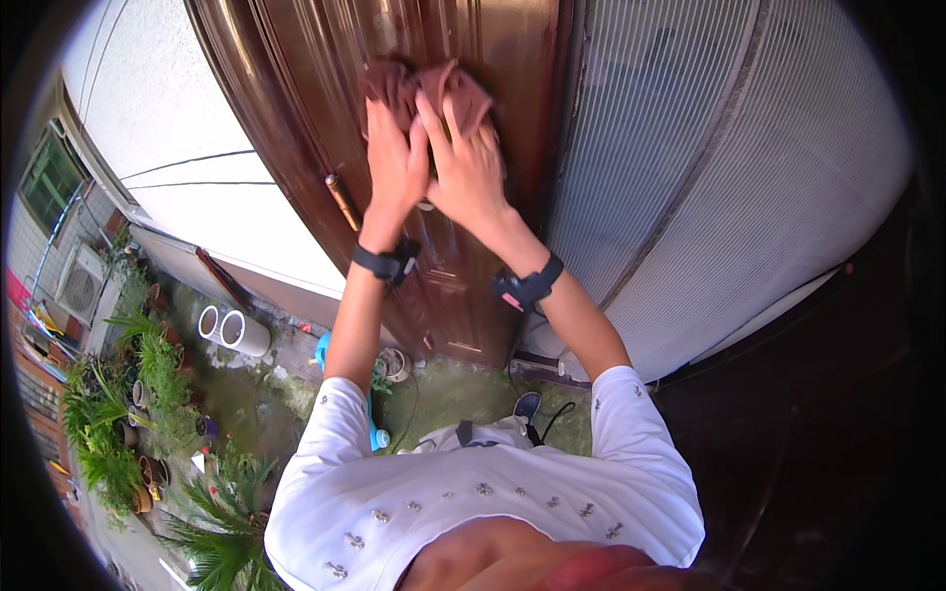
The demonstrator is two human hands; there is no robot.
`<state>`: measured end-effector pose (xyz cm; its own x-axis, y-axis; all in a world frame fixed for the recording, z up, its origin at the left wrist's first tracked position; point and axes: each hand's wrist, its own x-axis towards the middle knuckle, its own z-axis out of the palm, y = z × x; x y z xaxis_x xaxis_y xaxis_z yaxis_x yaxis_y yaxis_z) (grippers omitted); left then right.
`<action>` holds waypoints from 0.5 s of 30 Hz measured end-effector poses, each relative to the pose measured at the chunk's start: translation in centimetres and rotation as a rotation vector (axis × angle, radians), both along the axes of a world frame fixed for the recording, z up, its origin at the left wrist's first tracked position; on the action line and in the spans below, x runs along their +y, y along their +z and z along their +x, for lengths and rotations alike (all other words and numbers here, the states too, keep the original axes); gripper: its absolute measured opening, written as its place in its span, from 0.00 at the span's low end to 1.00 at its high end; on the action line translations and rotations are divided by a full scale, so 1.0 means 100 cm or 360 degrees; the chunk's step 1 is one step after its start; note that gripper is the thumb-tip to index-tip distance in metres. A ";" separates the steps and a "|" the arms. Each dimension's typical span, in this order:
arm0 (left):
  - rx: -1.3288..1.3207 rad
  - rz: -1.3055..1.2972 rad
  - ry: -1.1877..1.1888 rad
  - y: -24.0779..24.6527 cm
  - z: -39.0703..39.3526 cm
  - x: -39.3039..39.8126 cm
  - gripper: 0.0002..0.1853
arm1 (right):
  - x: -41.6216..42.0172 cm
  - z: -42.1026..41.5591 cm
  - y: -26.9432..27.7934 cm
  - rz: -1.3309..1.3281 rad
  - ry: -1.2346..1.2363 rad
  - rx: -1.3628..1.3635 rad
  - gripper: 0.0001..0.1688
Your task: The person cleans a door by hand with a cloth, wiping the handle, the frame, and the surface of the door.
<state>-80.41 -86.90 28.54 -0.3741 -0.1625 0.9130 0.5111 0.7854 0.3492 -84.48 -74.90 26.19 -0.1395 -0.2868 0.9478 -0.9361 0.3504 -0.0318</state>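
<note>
A brown cloth (462,100) lies bunched against a glossy dark-brown panelled door (510,44). My left hand (392,151) presses its left part to the door, fingers pointing up. Against the right part rests my right hand (465,166), with the fingers spread over the fabric. The two hands meet near the thumbs. Whether the cloth is one piece or two cannot be seen. Each wrist wears a black strap with a small device. A brass-coloured hinge (343,202) sits on the door's left edge, beside my left wrist.
Ribbed translucent sheeting (650,148) borders the door on the right, a white wall (185,148) on the left. Below stand a small plant pot (394,365), a blue object (379,439) partly behind my arm, and white cylinders (247,336). Potted plants (159,369) line the left side.
</note>
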 end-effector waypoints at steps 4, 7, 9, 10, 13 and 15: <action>0.0197 -0.0082 -0.0008 0.036 -0.004 -0.014 0.32 | -0.013 0.007 0.047 -0.0071 0.0038 0.0010 0.50; 0.0161 -0.0162 0.0098 0.018 -0.005 -0.020 0.32 | -0.021 0.003 0.015 -0.0078 -0.0033 -0.0052 0.50; 0.0008 -0.0269 0.0156 -0.020 0.006 -0.021 0.32 | -0.023 0.005 -0.029 -0.0012 -0.0101 -0.0140 0.50; -0.0045 -0.0314 0.0236 -0.035 0.012 -0.021 0.33 | -0.026 0.004 -0.048 -0.0025 -0.0103 -0.0128 0.50; -0.0253 -0.0338 0.0308 -0.064 0.018 -0.034 0.38 | -0.035 0.005 -0.073 -0.0020 -0.0062 -0.0146 0.49; -0.0248 -0.0314 0.0306 -0.071 0.021 -0.034 0.37 | -0.040 0.006 -0.075 -0.0012 -0.0034 -0.0190 0.49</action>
<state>-78.28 -90.32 21.42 -0.4915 -0.0695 0.8681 0.2989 0.9228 0.2431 -83.90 -78.87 18.71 -0.2577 -0.2752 0.9262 -0.9178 0.3695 -0.1455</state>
